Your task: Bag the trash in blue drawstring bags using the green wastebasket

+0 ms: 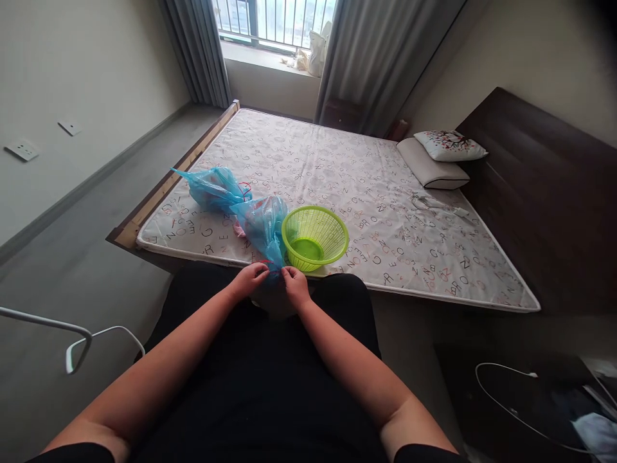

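Note:
A blue plastic bag (265,222), filled with something I cannot make out, lies at the near edge of the mattress with its gathered neck toward me. A thin red string (268,262) crosses that neck. My left hand (248,279) is closed in a pinch at the left of the neck, on the red string. From the right, my right hand (295,286) pinches the gathered plastic. Touching or just beside the bag stands a green plastic basket (337,247), upright. Behind to the left lies a second blue plastic bag (212,188), with a red string at its neck.
The mattress (347,173) rests on a wooden bed frame (126,233). A small pink thing (239,229) lies by the bags. Pillows (450,145) and a white cable (441,207) are at the right. A white metal bar (43,319) juts in at lower left.

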{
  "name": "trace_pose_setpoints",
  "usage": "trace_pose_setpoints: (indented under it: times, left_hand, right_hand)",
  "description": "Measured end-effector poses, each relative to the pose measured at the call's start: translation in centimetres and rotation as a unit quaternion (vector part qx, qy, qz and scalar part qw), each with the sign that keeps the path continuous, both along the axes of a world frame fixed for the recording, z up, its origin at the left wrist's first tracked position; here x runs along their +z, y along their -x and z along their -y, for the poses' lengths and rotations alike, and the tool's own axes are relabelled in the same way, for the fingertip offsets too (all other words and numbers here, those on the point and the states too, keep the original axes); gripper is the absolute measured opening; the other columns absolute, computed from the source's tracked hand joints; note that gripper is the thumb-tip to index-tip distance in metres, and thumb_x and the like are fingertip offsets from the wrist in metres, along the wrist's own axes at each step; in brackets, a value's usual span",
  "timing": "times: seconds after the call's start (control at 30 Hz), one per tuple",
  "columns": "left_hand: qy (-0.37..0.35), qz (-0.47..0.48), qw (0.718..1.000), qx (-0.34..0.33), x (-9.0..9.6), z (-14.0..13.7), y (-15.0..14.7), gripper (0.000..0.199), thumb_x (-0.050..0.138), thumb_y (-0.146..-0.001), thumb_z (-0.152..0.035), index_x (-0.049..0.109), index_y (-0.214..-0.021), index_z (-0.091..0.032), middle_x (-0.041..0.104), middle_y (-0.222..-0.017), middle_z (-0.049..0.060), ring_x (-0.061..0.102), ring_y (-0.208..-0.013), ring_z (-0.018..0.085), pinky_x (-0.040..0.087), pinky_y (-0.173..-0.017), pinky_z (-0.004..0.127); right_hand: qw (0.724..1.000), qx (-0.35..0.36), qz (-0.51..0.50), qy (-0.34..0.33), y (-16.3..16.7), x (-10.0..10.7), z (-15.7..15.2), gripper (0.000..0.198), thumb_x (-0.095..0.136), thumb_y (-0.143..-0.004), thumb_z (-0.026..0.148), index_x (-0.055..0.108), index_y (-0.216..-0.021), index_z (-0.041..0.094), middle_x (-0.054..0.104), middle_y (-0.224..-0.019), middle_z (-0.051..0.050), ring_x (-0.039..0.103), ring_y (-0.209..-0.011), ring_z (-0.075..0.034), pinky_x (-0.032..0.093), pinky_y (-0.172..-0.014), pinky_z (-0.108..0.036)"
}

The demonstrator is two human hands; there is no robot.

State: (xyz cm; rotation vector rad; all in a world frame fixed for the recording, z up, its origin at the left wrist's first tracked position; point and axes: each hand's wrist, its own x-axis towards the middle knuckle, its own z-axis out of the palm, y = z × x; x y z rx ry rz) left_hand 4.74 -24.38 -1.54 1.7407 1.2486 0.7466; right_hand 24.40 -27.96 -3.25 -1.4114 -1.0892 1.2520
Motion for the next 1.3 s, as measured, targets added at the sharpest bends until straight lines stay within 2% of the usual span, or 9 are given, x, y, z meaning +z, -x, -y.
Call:
trace_pose_setpoints:
  times: [0.17, 0.3, 0.43, 0.6, 0.87, 0.97, 1.03, 1.13, 1.3]
  left_hand:
    - [0.010, 0.025, 1.000, 0.015, -0.1, 0.0, 0.0, 0.034, 0.065, -0.089, -0.051, 0.074, -0.097, -0.019, 0.078, -0.101, 0.010, 0.070, -0.099, 0.028, 0.057, -0.095, 0.042]
    - [0.034, 0.039, 0.999, -0.007, -0.4, 0.2, -0.6, 0.045, 0.065, -0.088, -0.062, 0.073, -0.093, -0.018, 0.077, -0.089, 0.008, 0.070, -0.086, 0.026, 0.058, -0.082, 0.037]
    - [0.047, 0.030, 0.998, -0.022, -0.5, 0.6, -1.0, 0.045, 0.072, -0.084, -0.063, 0.069, -0.079, -0.018, 0.069, -0.073, 0.004, 0.063, -0.070, 0.021, 0.052, -0.068, 0.031]
    - [0.039, 0.025, 0.998, -0.031, -0.3, 0.4, -0.7, 0.041, 0.072, -0.086, -0.060, 0.072, -0.087, -0.019, 0.071, -0.082, 0.005, 0.065, -0.080, 0.022, 0.054, -0.076, 0.033]
    - [0.049, 0.003, 0.997, -0.057, -0.8, 0.2, -0.6, 0.039, 0.068, -0.089, -0.058, 0.070, -0.082, -0.020, 0.069, -0.077, 0.004, 0.064, -0.074, 0.023, 0.054, -0.074, 0.034]
    - [0.036, 0.008, 0.998, -0.052, -0.8, 0.3, -0.5, 0.038, 0.071, -0.088, -0.057, 0.070, -0.080, -0.020, 0.071, -0.081, 0.006, 0.066, -0.080, 0.023, 0.056, -0.081, 0.036]
    - [0.028, 0.018, 0.998, -0.045, -0.7, 0.4, -0.5, 0.039, 0.071, -0.088, -0.058, 0.070, -0.085, -0.019, 0.073, -0.087, 0.007, 0.067, -0.086, 0.024, 0.056, -0.085, 0.037]
    - [0.027, 0.027, 0.998, -0.046, -0.5, 0.4, -0.7, 0.040, 0.073, -0.086, -0.059, 0.070, -0.086, -0.019, 0.073, -0.087, 0.007, 0.067, -0.086, 0.024, 0.057, -0.084, 0.036]
    - [0.045, 0.007, 0.998, -0.049, 0.0, 0.2, -0.8, 0.030, 0.071, -0.083, -0.048, 0.070, -0.086, -0.018, 0.072, -0.084, 0.005, 0.066, -0.082, 0.023, 0.054, -0.079, 0.034]
  right_hand:
    - [0.998, 0.031, -0.056, 0.008, 0.1, 0.1, -0.6, 0.034, 0.069, -0.086, 0.055, 0.067, -0.087, 0.022, 0.073, -0.081, -0.003, 0.067, -0.078, -0.020, 0.058, -0.078, -0.034]
    - [0.997, 0.031, -0.075, 0.000, 0.1, 0.3, -0.5, 0.035, 0.076, -0.081, 0.053, 0.060, -0.092, 0.024, 0.070, -0.084, -0.001, 0.066, -0.080, -0.020, 0.057, -0.079, -0.034]
    - [0.999, 0.047, 0.006, -0.027, -0.3, 0.4, -0.2, 0.036, 0.083, -0.076, 0.051, 0.060, -0.085, 0.025, 0.067, -0.081, 0.000, 0.063, -0.076, -0.019, 0.055, -0.077, -0.033]
    - [0.991, 0.050, 0.101, -0.066, -0.7, 0.2, -0.2, 0.015, 0.068, -0.089, 0.038, 0.072, -0.089, 0.023, 0.075, -0.090, -0.004, 0.069, -0.086, -0.023, 0.056, -0.085, -0.036]
    - [0.984, -0.032, 0.157, -0.075, 0.1, 0.2, 0.3, 0.017, 0.052, -0.096, 0.030, 0.067, -0.091, 0.023, 0.072, -0.099, -0.011, 0.066, -0.100, -0.028, 0.051, -0.101, -0.044]
    - [0.973, -0.053, 0.200, -0.105, 0.0, 0.7, 0.7, 0.015, 0.056, -0.097, 0.036, 0.063, -0.092, 0.023, 0.069, -0.104, -0.013, 0.061, -0.107, -0.030, 0.045, -0.110, -0.049]
    - [0.964, -0.027, 0.228, -0.134, 0.1, 1.0, 0.9, 0.021, 0.065, -0.094, 0.044, 0.062, -0.092, 0.023, 0.068, -0.102, -0.012, 0.059, -0.105, -0.031, 0.044, -0.109, -0.049]
    - [0.979, 0.016, 0.167, -0.114, 0.2, 1.2, 0.9, 0.023, 0.071, -0.088, 0.046, 0.062, -0.087, 0.024, 0.066, -0.093, -0.008, 0.059, -0.095, -0.028, 0.048, -0.100, -0.045]
    - [0.999, -0.019, -0.005, -0.028, -0.3, 0.6, 0.2, 0.025, 0.067, -0.088, 0.049, 0.065, -0.087, 0.024, 0.067, -0.081, -0.003, 0.060, -0.079, -0.022, 0.051, -0.079, -0.035]
